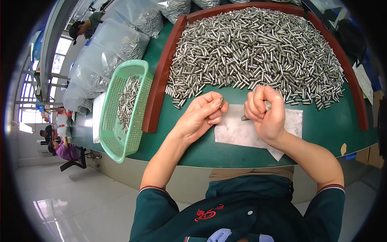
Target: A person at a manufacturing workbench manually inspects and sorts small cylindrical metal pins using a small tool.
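Between the thumb and fingertips of my left hand [203,112] is a small shiny metal pin [221,102]. My right hand [266,113] is closed in a loose fist just to the right. A dark grey end [244,118] sticks out below its fingers, and something pale shows inside the curled fingers; what it is I cannot make out. Under both hands lies a smudged white cloth or paper sheet [229,131] on the green tabletop [193,151]. Beyond the hands spreads a large heap of similar metal pins [258,52].
Dark red wooden rails [159,88] border the heap. At left stands a light green perforated basket [105,121] with some pins inside. Clear plastic bags [96,60] of pins line the far left. Other people [66,151] are in the left background. Cardboard boxes [375,155] sit at right.
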Demonstrator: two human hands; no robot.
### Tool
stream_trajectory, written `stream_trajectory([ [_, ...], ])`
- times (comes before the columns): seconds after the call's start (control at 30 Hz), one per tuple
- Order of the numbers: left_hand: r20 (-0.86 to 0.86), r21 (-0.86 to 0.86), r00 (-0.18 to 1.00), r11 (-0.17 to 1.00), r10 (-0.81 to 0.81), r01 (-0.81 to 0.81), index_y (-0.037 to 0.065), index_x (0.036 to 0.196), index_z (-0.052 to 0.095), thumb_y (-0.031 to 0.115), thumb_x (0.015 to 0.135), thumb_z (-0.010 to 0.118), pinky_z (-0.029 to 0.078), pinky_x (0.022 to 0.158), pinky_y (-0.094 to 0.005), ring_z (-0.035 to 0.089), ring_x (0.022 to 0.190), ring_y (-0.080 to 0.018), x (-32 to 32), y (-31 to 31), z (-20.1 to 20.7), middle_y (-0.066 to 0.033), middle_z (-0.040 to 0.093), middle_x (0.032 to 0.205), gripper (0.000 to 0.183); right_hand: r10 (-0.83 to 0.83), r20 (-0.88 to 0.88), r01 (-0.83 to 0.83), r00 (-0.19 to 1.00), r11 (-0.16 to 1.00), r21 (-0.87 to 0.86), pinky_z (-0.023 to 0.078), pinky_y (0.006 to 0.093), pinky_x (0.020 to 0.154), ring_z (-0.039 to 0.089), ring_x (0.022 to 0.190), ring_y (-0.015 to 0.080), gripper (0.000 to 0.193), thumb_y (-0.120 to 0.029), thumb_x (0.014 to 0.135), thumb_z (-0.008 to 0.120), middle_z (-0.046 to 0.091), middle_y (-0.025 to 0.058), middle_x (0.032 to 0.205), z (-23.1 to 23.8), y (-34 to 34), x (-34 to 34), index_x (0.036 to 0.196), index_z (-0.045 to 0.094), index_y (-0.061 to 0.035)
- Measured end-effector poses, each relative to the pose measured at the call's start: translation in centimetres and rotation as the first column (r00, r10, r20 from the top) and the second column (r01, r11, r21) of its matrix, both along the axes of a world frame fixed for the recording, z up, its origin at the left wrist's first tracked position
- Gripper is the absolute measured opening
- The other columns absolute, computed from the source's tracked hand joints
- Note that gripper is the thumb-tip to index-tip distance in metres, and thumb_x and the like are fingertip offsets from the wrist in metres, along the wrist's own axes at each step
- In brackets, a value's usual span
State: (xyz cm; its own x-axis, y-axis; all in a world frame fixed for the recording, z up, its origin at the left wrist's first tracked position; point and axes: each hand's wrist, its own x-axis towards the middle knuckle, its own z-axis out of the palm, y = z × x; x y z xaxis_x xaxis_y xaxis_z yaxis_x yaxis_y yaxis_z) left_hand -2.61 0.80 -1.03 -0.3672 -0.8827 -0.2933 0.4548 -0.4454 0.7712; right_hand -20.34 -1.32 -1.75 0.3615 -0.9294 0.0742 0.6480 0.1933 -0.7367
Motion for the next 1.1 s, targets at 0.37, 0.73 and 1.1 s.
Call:
stream_trajectory([
  [0.37, 0.607, -0.436, 0.640, 0.871, 0.470, -0.226, 0.002, 0.068, 0.056, 0.016, 0.081, 0.058, 0.029, 0.045, -0.0215, 0.036, 0.048, -0.0053, 3.1, -1.2, 1.5, 0.0042, 0.041, 0.052, 0.020, 0.022, 0.022, -0.022, 1.000, 1.000, -0.001, 0.017, 0.0214, 0.039, 0.017, 0.041, 0.0062, 0.037, -0.025, 0.088, 0.029, 0.026, -0.0009, 0.047, -0.2, -0.5, -0.1, 0.055, 0.029, -0.0080],
  [0.73, 0.718, -0.594, -0.186, 0.729, 0.671, 0.339, 0.007, 0.071, 0.059, 0.014, 0.069, 0.062, 0.045, 0.052, -0.0402, 0.057, 0.057, -0.0309, 2.7, -0.8, -0.9, -0.0119, 0.057, 0.060, 0.007, 0.014, 0.075, -0.021, 0.997, 0.995, 0.093, 0.017, 0.0211, 0.039, 0.017, 0.040, 0.0067, 0.037, -0.026, 0.088, 0.031, 0.024, -0.0020, 0.047, 0.3, -0.2, 0.6, 0.055, 0.029, -0.0102],
  [1.1, 0.682, -0.682, -0.038, 0.654, 0.730, 0.327, 0.003, 0.065, 0.050, 0.008, 0.068, 0.062, 0.042, 0.050, -0.0448, 0.055, 0.060, -0.0348, 2.5, -1.1, -1.5, -0.0147, 0.056, 0.060, 0.013, -0.025, 0.040, 0.022, 0.999, 0.998, 0.065, 0.016, 0.0216, 0.038, 0.015, 0.039, 0.0064, 0.036, -0.025, 0.089, 0.029, 0.024, -0.0024, 0.047, 1.1, 0.5, 0.9, 0.056, 0.027, -0.0114],
])
